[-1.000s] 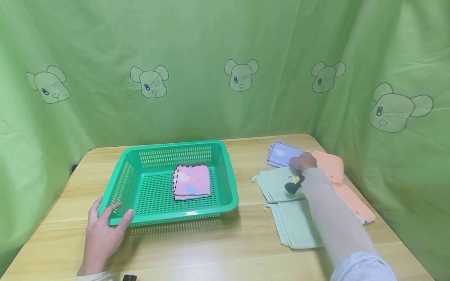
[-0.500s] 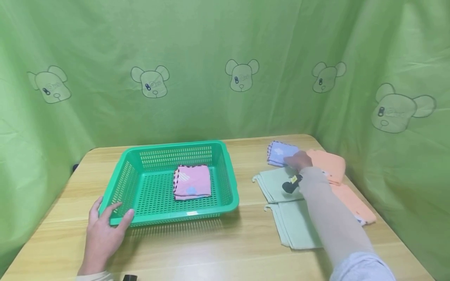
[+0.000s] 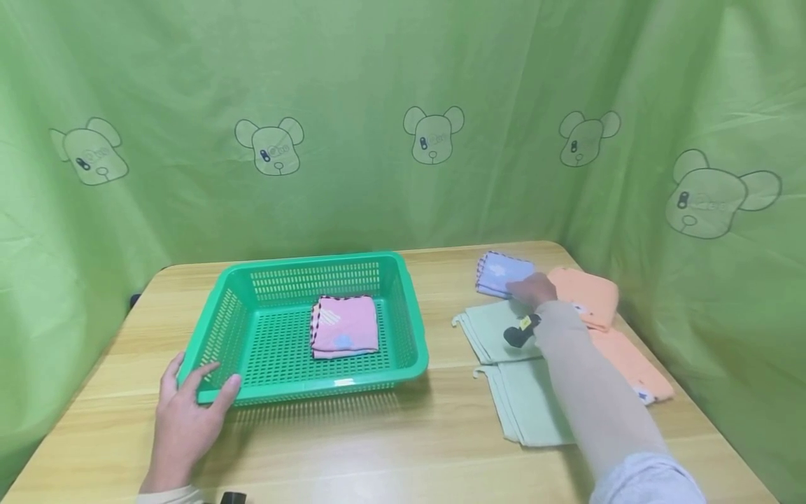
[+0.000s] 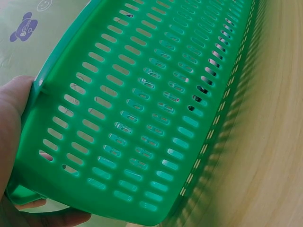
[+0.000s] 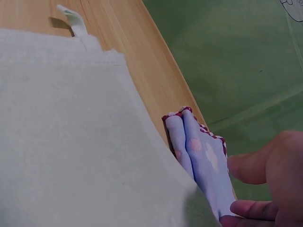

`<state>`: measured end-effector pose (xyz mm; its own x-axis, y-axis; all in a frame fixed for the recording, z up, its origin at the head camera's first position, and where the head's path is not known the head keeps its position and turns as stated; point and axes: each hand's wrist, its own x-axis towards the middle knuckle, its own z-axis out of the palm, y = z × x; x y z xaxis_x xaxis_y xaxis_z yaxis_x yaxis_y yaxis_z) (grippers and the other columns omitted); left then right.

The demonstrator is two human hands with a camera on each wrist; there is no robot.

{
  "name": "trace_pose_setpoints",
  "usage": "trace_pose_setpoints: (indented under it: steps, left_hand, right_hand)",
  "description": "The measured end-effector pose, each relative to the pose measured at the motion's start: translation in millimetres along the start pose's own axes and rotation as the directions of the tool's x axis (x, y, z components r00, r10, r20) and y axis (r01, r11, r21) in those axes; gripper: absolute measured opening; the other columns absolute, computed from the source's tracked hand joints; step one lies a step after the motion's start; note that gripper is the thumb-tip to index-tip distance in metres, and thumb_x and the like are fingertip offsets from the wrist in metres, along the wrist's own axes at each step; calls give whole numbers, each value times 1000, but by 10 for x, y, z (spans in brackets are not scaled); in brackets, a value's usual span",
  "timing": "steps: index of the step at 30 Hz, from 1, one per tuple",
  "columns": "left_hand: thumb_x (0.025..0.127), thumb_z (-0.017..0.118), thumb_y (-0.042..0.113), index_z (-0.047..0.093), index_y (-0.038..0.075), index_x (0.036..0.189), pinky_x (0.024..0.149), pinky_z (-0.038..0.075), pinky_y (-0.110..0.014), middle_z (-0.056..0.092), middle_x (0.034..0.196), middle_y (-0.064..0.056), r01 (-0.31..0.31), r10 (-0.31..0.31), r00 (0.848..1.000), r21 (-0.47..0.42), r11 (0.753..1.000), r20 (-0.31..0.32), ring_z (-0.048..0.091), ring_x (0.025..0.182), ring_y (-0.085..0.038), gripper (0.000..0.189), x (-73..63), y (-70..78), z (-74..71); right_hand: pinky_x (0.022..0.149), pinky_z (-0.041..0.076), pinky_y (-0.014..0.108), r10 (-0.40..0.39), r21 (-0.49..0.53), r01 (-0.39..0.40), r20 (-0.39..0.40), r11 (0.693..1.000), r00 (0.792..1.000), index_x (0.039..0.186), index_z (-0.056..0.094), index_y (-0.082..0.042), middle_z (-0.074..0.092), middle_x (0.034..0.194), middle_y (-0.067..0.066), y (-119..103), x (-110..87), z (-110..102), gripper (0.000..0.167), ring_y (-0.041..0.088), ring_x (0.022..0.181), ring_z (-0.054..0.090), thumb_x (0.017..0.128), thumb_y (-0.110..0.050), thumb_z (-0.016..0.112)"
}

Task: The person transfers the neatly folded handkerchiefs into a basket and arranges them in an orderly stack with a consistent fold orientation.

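Observation:
A green plastic basket [image 3: 327, 383] stands on the table, with a folded pink towel [image 3: 352, 325] inside. My left hand [image 3: 189, 413] grips its near left corner, fingers over the rim; the left wrist view shows the slotted wall close up beside that hand [image 4: 12, 123]. At the back right lies a folded blue towel [image 3: 497, 273] with a checked border and a pale flower. My right hand [image 3: 534, 288] pinches its right end. In the right wrist view the thumb and fingertips close on the edge of the blue towel [image 5: 203, 165].
Two folded pale green towels [image 3: 494, 329] with hanging loops lie in front of the blue one, partly under the right forearm. Folded orange towels [image 3: 585, 294] lie along the table's right side. A green curtain [image 3: 352, 203] hangs behind the table [image 3: 378, 455].
My right hand has shifted slightly left onto the blue towel, which has moved a little left and back. My left hand stays on the basket.

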<state>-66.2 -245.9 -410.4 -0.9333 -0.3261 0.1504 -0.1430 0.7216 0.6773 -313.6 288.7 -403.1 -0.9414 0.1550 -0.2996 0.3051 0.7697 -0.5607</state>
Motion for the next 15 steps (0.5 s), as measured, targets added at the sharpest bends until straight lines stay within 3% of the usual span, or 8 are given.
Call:
trace_pose_setpoints:
  steps: [15]
  left_hand:
    - [92,61,48,56,2,130,95,24,-79,8,159,-22,-7,7,1000,-4,1000,-19,24,130,-62,60,-5,12,7]
  right_hand:
    - [99,43,51,7,2,-7,-20,1000,1000,132,41,17,47,131,35,18,47,-5,63,45,116,49,91,-30,45]
